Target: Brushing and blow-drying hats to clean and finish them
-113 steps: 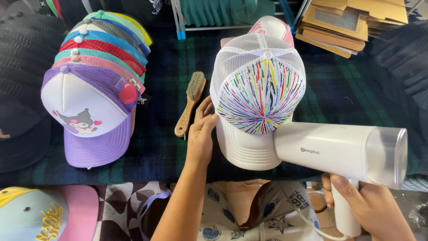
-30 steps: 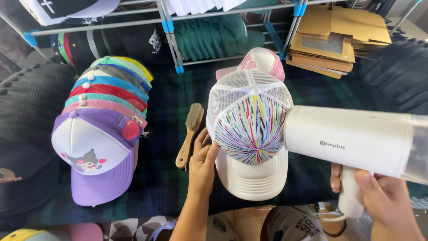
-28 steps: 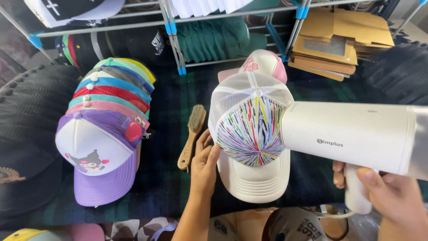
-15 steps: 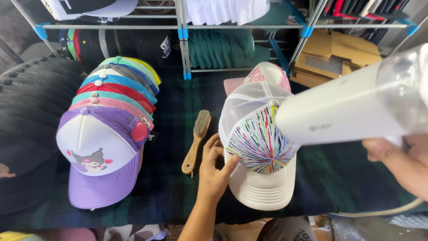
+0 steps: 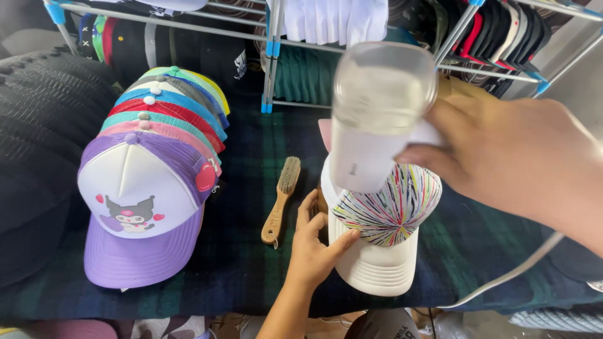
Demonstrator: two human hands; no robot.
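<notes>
A white cap [image 5: 375, 267] with a multicoloured striped front panel sits on the dark plaid tablecloth [image 5: 251, 263]. My left hand [image 5: 316, 245] grips its left side, thumb on the brim edge. My right hand [image 5: 509, 154] holds a white handheld steamer [image 5: 377, 113] raised high above the cap, its clear end toward the camera and its nozzle pointing down at the cap's crown. A white cord [image 5: 509, 273] trails off to the right.
A wooden brush [image 5: 281, 199] lies left of the cap. A row of stacked colourful caps, fronted by a purple and white one [image 5: 141, 213], fills the left. Black caps [image 5: 38, 144] lie far left. A metal rack [image 5: 270, 50] with more caps stands behind.
The steamer has swung up from lying sideways to standing nearly on end over the cap. My left hand stays on the cap's side.
</notes>
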